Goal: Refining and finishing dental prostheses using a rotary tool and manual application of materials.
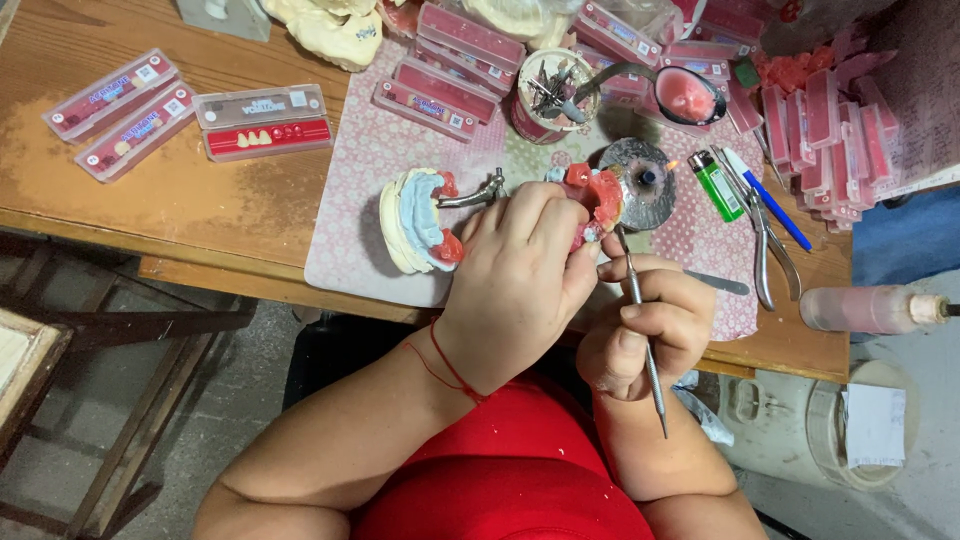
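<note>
Denture model: red wax, clamped in left hand fingers, just before the round burner. Metal tool: pinched in right hand, tip at the wax. Carving judged underway; second model, left of burner, untouched.

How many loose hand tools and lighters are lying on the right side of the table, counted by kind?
Pliers: 1
Blue pen: 1
Green lighter: 1
Flat metal blade beside the right hand: 1
Total: 4
</note>
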